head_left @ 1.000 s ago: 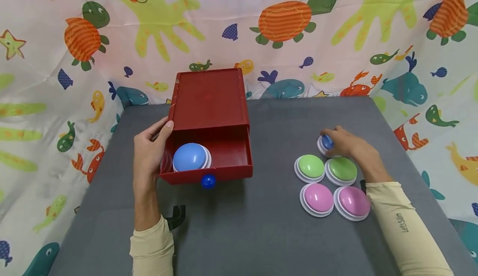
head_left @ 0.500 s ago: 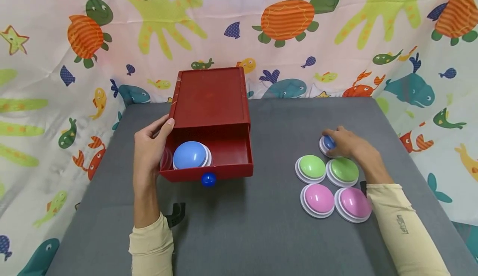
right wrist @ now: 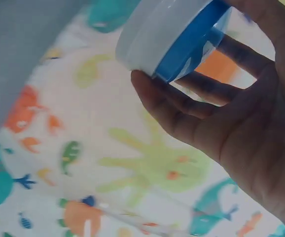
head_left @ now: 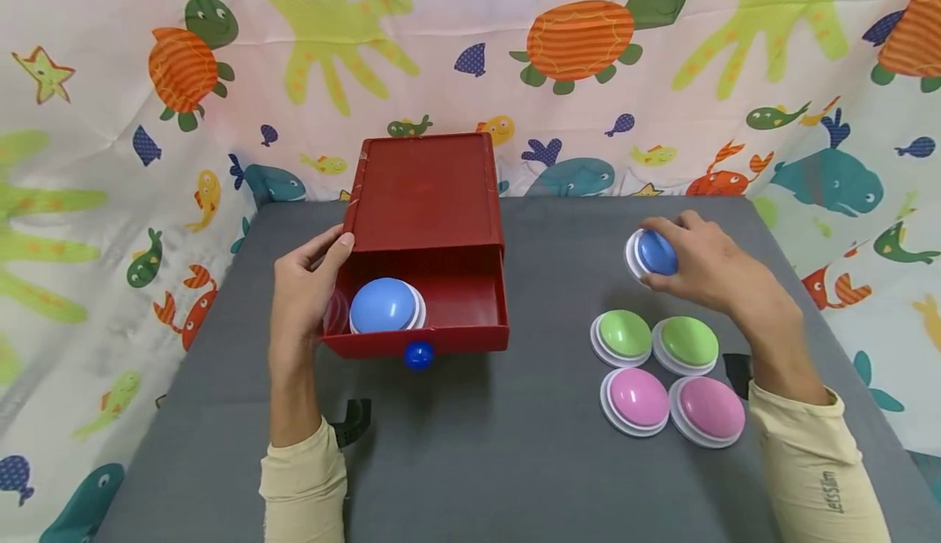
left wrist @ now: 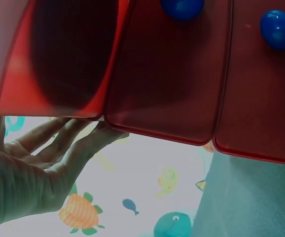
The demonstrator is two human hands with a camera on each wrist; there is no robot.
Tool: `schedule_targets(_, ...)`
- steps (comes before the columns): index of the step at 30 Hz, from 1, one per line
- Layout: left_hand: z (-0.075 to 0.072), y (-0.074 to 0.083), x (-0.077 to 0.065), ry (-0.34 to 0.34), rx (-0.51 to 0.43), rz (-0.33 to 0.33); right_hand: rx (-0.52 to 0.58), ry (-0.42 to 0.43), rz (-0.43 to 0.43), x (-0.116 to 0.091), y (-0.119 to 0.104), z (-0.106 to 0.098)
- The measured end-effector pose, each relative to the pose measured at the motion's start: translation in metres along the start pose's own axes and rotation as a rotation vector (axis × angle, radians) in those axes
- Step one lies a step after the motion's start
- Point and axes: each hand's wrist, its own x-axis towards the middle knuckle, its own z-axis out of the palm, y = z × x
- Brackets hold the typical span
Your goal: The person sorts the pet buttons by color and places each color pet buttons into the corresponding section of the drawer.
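A red drawer cabinet [head_left: 430, 192] stands at the back of the table, its top drawer [head_left: 456, 340] pulled out by a blue knob [head_left: 419, 355]. Inside, at the left, lies a domed blue push button [head_left: 382, 304] on a white base. My left hand [head_left: 300, 306] rests against the cabinet's left side, thumb at the top edge; the left wrist view shows its fingers [left wrist: 71, 143] stretched along the side. My right hand [head_left: 720, 269] holds another blue push button [head_left: 657, 252] above the table. In the right wrist view, fingers and thumb grip this button [right wrist: 167, 42] round its rim.
Two green push buttons [head_left: 623, 334] sit side by side at the right of the table, with two pink push buttons [head_left: 639, 397] in front of them. A cloth printed with sea animals [head_left: 581, 41] hangs behind the grey table [head_left: 470, 453].
My right hand has lifted the blue push button off the table, tilting it. The left hand has stayed at the cabinet; the head view has shifted slightly.
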Motion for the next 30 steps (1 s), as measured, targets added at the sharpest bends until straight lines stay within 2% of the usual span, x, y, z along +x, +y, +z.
schedule_targets(6, 0.003, -0.002, -0.001, 0.007, -0.002, 0.009, 0.096, 0.227, -0.109, -0.021, -0.047, -0.025)
schedule_targets(11, 0.003, -0.003, -0.002, 0.003, -0.019, 0.025, 0.185, 0.308, -0.262, -0.031, -0.087, -0.038)
schedule_targets(14, 0.003, -0.004, -0.001, 0.009, -0.022, 0.032, 0.226, 0.307, -0.357, -0.03, -0.11, -0.04)
schedule_targets(19, 0.003, -0.004, 0.001, 0.015, -0.024, 0.032, 0.258, 0.243, -0.465, -0.018, -0.142, -0.037)
schedule_targets(25, 0.003, -0.005, 0.001, 0.018, -0.028, 0.023, 0.27, 0.167, -0.562, -0.004, -0.173, -0.027)
schedule_targets(30, 0.003, -0.005, 0.0, 0.019, -0.029, 0.021, 0.282, 0.102, -0.592, 0.005, -0.188, -0.015)
